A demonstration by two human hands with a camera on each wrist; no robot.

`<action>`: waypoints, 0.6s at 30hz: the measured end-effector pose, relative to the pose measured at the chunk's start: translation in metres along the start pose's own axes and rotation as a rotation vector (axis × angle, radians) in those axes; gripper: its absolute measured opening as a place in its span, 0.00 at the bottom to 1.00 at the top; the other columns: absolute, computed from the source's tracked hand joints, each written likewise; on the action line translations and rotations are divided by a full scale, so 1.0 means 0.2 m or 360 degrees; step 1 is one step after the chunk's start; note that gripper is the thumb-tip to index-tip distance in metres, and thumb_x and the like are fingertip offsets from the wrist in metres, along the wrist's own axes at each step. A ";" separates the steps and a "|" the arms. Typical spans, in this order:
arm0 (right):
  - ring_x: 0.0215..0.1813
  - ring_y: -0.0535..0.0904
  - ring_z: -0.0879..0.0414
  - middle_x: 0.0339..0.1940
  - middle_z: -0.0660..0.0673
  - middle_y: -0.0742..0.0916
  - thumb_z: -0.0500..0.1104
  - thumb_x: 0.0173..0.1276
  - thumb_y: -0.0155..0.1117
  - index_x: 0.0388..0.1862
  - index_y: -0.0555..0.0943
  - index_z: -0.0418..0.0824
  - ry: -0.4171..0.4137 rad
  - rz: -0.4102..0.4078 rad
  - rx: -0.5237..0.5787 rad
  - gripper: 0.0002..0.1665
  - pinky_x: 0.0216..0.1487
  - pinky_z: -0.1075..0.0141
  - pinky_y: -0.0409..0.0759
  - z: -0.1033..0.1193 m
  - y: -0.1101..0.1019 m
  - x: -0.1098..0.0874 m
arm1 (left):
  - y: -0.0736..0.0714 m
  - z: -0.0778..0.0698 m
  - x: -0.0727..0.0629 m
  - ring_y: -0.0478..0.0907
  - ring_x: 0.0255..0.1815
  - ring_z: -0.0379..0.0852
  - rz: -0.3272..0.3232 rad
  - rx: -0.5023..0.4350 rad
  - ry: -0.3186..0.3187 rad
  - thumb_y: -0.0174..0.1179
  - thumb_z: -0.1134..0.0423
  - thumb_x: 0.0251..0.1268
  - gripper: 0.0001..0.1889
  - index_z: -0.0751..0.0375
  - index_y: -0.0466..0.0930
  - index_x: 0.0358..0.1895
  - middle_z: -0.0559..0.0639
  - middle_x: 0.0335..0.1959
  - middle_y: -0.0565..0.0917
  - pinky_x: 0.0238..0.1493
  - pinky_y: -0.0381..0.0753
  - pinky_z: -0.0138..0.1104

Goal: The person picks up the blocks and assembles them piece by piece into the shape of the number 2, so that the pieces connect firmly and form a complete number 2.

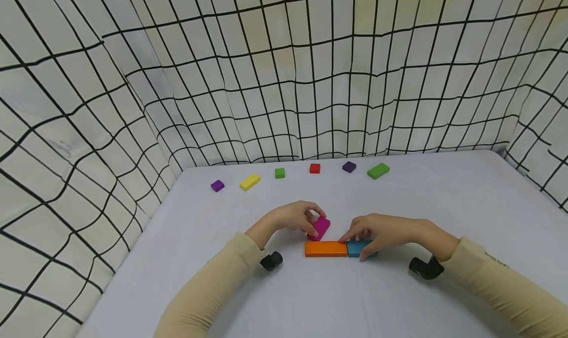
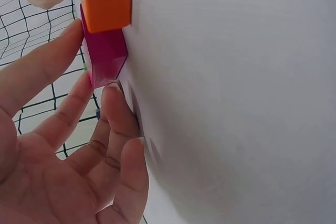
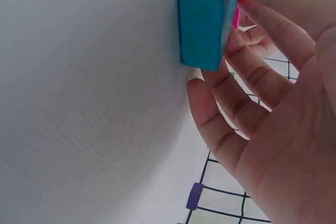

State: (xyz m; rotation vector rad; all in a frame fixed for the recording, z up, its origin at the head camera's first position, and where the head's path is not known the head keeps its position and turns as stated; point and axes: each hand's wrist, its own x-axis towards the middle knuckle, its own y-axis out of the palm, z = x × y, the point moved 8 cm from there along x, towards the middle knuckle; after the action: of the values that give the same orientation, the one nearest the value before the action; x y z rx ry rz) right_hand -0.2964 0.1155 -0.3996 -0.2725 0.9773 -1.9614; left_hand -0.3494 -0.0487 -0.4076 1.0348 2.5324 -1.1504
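My left hand [image 1: 293,217] pinches a magenta block [image 1: 322,225] between thumb and fingers; the block lies at a slant just behind an orange block [image 1: 326,250]. In the left wrist view the fingertips touch the side and end of the magenta block [image 2: 107,56], and the orange block overlaps it. A shorter blue block [image 1: 355,248] sits end to end with the orange one in a straight row. Over it, my right hand [image 1: 383,229] grips the blue block, thumb on the near side and fingers behind. An index fingertip reaches the seam between the two.
Along the back of the white table [image 1: 443,200] lie several blocks: a purple one [image 1: 217,185], yellow [image 1: 250,182], small green [image 1: 279,173], red [image 1: 314,168], dark purple [image 1: 349,166] and longer green [image 1: 378,171]. A black net [image 1: 310,67] rises behind and at the sides.
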 end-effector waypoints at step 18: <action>0.51 0.78 0.58 0.47 0.56 0.83 0.43 0.64 0.77 0.63 0.84 0.48 0.0014 0.0002 -0.0010 0.27 0.52 0.65 0.80 0.01 0.00 -0.01 | -0.02 0.03 -0.01 0.78 0.40 0.46 -0.0055 -0.0065 -0.0022 0.71 0.63 0.64 0.28 0.56 0.74 0.66 0.52 0.41 0.80 0.45 0.81 0.36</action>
State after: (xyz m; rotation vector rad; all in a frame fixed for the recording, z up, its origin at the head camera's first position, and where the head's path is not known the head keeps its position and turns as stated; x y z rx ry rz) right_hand -0.2949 0.1160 -0.3972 -0.2671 0.9894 -1.9600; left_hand -0.3512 -0.0544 -0.4087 0.9743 2.5616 -1.1058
